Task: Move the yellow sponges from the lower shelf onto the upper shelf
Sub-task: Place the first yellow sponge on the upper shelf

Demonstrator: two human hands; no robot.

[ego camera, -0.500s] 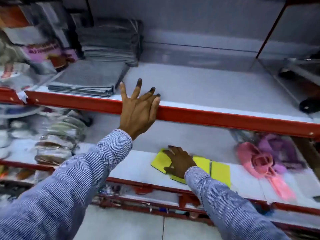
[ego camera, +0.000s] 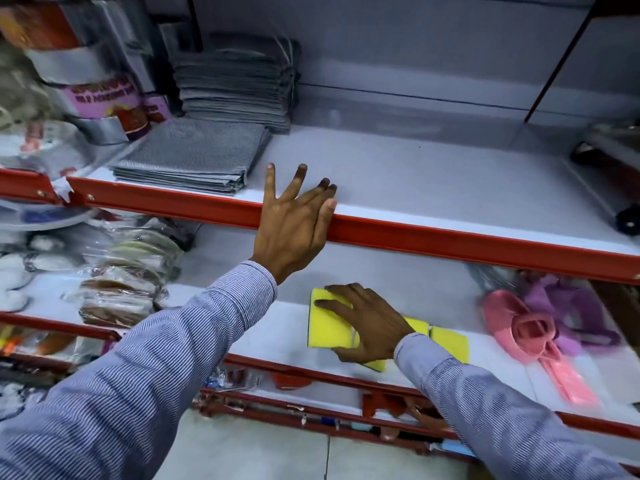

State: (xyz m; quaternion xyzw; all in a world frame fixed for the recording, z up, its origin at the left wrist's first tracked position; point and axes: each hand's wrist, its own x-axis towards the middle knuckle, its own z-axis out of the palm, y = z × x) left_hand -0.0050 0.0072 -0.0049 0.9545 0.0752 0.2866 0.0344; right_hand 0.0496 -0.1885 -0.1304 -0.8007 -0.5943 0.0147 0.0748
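Several yellow sponges lie on the white lower shelf (ego camera: 263,344). My right hand (ego camera: 367,323) grips the leftmost yellow sponge (ego camera: 325,327), fingers across its top and thumb under its near edge, tilting it up. Two more yellow sponges (ego camera: 450,341) lie to the right, partly hidden behind my wrist. My left hand (ego camera: 294,226) rests with spread fingers on the red front edge of the upper shelf (ego camera: 450,181) and holds nothing.
Stacks of grey cloths (ego camera: 194,154) fill the upper shelf's left part. Foil-wrapped packs (ego camera: 86,74) stand further left. Bagged scrubbers (ego camera: 121,278) lie at the lower shelf's left, pink and purple items (ego camera: 533,334) at its right. A dark object (ego camera: 602,161) sits far right above.
My right hand has closed on the leftmost sponge and lifted its edge off the shelf. My left hand stays on the upper shelf's edge.
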